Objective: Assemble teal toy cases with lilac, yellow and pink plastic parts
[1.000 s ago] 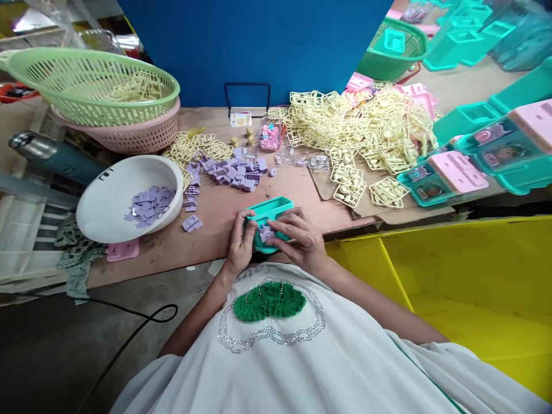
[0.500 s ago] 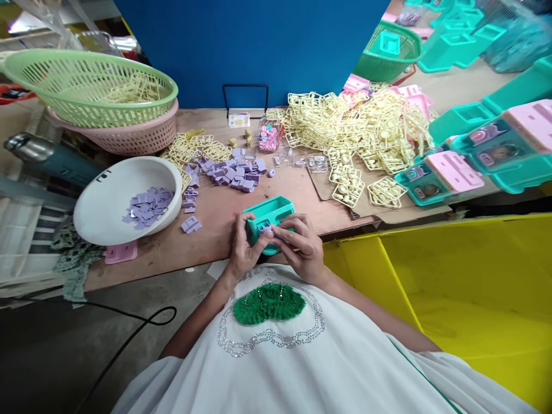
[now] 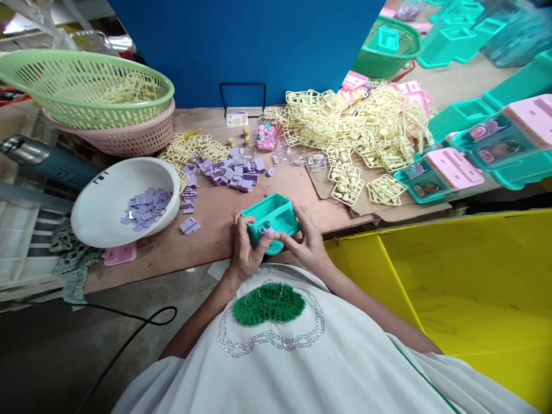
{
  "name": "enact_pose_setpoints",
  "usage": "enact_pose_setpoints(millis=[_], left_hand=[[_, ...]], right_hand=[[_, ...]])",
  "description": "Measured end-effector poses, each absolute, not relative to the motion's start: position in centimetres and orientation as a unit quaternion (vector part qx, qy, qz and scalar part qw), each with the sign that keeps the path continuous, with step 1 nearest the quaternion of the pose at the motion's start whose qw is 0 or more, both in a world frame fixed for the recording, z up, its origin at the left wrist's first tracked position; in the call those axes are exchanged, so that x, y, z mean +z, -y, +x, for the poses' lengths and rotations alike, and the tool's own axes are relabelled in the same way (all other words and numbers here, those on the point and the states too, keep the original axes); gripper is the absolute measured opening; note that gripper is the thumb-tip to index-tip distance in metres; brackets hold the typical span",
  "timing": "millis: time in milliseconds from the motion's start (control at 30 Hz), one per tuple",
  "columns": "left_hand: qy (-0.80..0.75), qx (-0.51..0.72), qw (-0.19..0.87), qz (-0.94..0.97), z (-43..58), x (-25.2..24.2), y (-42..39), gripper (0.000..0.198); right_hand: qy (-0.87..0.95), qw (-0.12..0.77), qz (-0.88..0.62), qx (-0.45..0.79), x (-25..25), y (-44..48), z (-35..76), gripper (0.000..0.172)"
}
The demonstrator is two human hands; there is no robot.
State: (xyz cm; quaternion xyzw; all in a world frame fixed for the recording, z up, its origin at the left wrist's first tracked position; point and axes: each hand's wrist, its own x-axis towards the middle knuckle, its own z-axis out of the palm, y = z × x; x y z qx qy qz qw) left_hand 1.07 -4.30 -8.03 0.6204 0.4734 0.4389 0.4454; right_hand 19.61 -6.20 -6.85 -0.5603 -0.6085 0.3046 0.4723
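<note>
A teal plastic box (image 3: 283, 214) with an open top is held between my two hands at the table's front edge. My left hand (image 3: 245, 248) grips its left side, fingers bent round the wall and thumb at a small purple plastic piece (image 3: 266, 228) on the box's near part. My right hand (image 3: 311, 246) wraps the right side, its fingers along the outer wall. One digit of it reaches across to the purple piece. How the piece sits in the box is partly covered by the thumb tips. A pile of similar purple pieces (image 3: 235, 172) lies beyond the box.
To the left stand a white bowl (image 3: 84, 210) of flat purple pieces, stacked baskets (image 3: 125, 135) and a metal bottle (image 3: 47, 158). Cream plastic frames (image 3: 353, 129) heap at the back right. Teal and pink toy boxes (image 3: 452, 172) sit right, above a yellow bin (image 3: 466, 276).
My right hand has shifted from pinching at the purple piece to spreading round the box's right side. The box has tilted and turned slightly; the purple piece stays by my left thumb.
</note>
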Motion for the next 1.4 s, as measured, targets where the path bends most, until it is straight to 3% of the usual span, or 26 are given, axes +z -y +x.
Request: enact_pose_setpoints(millis=[200,367,633,933,1067,1167,1400], left_hand=[[-0.488,0.45,0.469,0.583,0.6,-7.7,2.9,0.056],[-0.472,0.433,0.542,0.544,0.4,-6.9,1.6,0.059],[-0.478,0.428,0.486,0.593,0.7,-7.1,2.3,0.052],[-0.443,0.378,0.535,0.612,-0.9,-8.0,1.6,0.068],[-0.417,0.377,0.575,0.595,-1.2,-7.5,0.7,0.075],[-0.395,0.377,0.616,0.568,-1.1,-7.0,0.3,0.071],[-0.38,0.439,0.583,0.569,-1.1,-7.0,-0.1,0.058]], right_hand=[[0.601,0.472,-0.559,0.322,-6.6,4.7,19.3,0.078],[0.561,0.454,-0.552,0.417,-6.0,3.3,19.6,0.099],[0.513,0.426,-0.582,0.465,-5.4,2.8,19.3,0.111],[0.552,0.454,-0.581,0.388,-5.9,2.9,19.2,0.094],[0.689,0.482,-0.485,0.242,-4.9,2.2,19.7,0.053],[0.748,0.461,-0.422,0.225,-4.3,1.2,19.8,0.029],[0.779,0.452,-0.386,0.201,-3.3,1.3,19.4,0.026]])
